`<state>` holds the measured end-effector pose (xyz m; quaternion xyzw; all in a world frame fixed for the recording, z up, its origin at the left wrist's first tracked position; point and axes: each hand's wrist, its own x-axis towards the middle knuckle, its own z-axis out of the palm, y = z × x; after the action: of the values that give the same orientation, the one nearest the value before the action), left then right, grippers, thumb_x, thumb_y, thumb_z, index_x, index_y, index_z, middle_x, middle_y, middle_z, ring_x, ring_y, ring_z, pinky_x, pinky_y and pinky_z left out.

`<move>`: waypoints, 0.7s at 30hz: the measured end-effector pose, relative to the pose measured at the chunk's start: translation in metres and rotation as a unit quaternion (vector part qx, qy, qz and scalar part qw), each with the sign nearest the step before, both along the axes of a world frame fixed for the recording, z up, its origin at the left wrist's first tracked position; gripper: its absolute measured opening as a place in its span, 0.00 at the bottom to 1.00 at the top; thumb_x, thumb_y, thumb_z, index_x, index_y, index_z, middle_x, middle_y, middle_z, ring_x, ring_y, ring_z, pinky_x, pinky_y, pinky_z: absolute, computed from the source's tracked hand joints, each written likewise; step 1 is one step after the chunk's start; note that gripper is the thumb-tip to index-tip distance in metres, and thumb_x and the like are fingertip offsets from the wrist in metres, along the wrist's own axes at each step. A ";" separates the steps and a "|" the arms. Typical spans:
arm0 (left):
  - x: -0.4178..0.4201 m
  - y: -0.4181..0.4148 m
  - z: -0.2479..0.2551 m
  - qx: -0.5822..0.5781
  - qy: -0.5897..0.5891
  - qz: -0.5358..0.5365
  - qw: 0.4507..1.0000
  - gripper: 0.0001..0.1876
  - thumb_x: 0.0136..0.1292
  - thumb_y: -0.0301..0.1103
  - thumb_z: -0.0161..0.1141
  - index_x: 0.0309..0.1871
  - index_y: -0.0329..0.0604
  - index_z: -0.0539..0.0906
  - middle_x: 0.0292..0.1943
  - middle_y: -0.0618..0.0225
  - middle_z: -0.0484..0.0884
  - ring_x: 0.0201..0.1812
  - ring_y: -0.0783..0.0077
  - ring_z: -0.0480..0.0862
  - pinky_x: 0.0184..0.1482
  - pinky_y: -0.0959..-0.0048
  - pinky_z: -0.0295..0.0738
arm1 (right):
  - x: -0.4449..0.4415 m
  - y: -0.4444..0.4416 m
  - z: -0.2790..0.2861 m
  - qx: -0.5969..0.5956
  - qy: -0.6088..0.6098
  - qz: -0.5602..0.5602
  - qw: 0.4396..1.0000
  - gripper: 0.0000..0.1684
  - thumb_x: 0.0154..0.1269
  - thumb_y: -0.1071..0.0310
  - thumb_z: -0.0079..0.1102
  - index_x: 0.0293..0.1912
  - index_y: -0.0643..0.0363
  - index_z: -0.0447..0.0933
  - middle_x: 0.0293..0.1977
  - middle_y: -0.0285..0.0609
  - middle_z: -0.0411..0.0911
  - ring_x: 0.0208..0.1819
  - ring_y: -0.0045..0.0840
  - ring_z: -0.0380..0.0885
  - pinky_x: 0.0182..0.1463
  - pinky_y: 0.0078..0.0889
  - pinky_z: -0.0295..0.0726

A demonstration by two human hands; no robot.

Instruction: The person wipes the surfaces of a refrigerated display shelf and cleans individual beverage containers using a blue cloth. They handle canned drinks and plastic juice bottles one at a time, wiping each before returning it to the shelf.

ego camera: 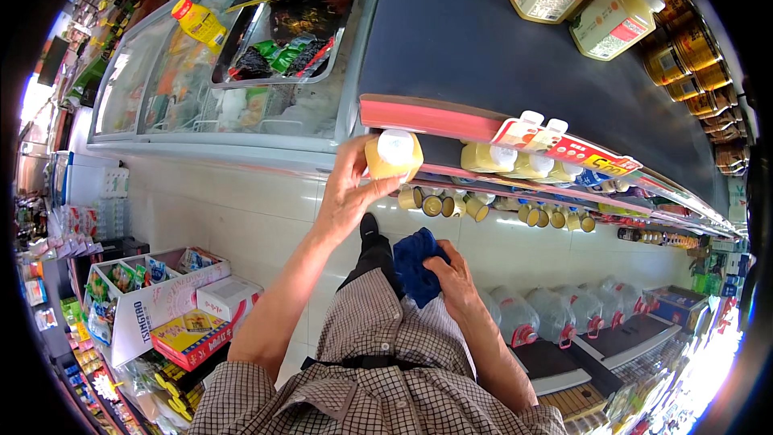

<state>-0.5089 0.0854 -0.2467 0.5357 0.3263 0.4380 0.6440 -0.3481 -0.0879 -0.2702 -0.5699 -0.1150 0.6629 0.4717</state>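
Note:
My left hand [353, 184] grips a square bottle of yellow drink with a white cap [395, 154], held upright at the left end of the shelf unit. In my right hand [450, 275] is a bunched dark blue cloth [418, 266], in front of my checked shirt and apart from the bottle. Similar yellow bottles [480, 157] stand on the shelf below the dark upper shelf [459, 42], right of the held bottle. Larger bottles with white caps [613, 21] stand on the upper shelf at the back right.
A glass-topped chest freezer [241, 115] adjoins the shelf on the left, with a yellow bottle [202, 23] and a tray of packets [275, 81] on it. Price tags [570, 148] line the shelf edge. Large water bottles [513, 314] stand at lower right, cartons [190, 332] at lower left.

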 end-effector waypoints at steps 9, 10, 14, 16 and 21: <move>0.026 0.044 -0.018 -0.045 0.080 0.052 0.994 0.26 0.61 0.29 0.75 0.62 0.43 0.78 0.57 0.64 0.82 0.57 0.69 0.82 0.60 0.66 0.79 | 0.003 -0.024 -0.015 -0.031 -0.014 -0.004 0.999 0.23 0.64 0.69 0.59 0.58 0.66 0.75 0.41 0.36 0.79 0.41 0.18 0.77 0.47 0.23 0.78; 0.028 0.049 -0.024 -0.043 0.070 0.061 0.995 0.26 0.60 0.28 0.75 0.62 0.42 0.79 0.57 0.65 0.83 0.58 0.70 0.81 0.61 0.66 0.79 | 0.003 -0.026 -0.014 -0.035 -0.011 -0.006 0.999 0.24 0.64 0.69 0.60 0.59 0.66 0.75 0.42 0.37 0.80 0.43 0.19 0.77 0.50 0.23 0.78; 0.036 0.059 -0.031 -0.045 0.059 0.060 0.995 0.21 0.62 0.27 0.73 0.59 0.42 0.82 0.55 0.67 0.84 0.56 0.73 0.82 0.62 0.67 0.76 | 0.004 -0.033 -0.015 -0.029 -0.011 -0.033 0.999 0.23 0.64 0.68 0.60 0.58 0.66 0.75 0.39 0.36 0.78 0.39 0.18 0.75 0.45 0.22 0.77; 0.040 0.063 -0.039 -0.022 0.045 0.068 0.996 0.18 0.63 0.28 0.72 0.56 0.41 0.84 0.51 0.67 0.86 0.53 0.73 0.83 0.61 0.66 0.76 | 0.005 -0.038 -0.019 -0.026 -0.015 -0.040 0.999 0.23 0.64 0.68 0.60 0.57 0.65 0.75 0.39 0.36 0.78 0.39 0.18 0.74 0.45 0.22 0.76; 0.047 0.080 -0.071 0.011 0.065 0.093 0.993 0.16 0.63 0.27 0.72 0.54 0.40 0.84 0.49 0.67 0.86 0.51 0.73 0.84 0.61 0.66 0.76 | 0.011 -0.044 -0.016 -0.032 -0.010 -0.046 0.998 0.21 0.63 0.68 0.60 0.55 0.65 0.76 0.38 0.36 0.78 0.38 0.18 0.73 0.44 0.22 0.75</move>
<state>-0.4618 0.1659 -0.3179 0.5377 0.4109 0.4636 0.5719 -0.3366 -0.1315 -0.2862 -0.5959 -0.0723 0.6381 0.4822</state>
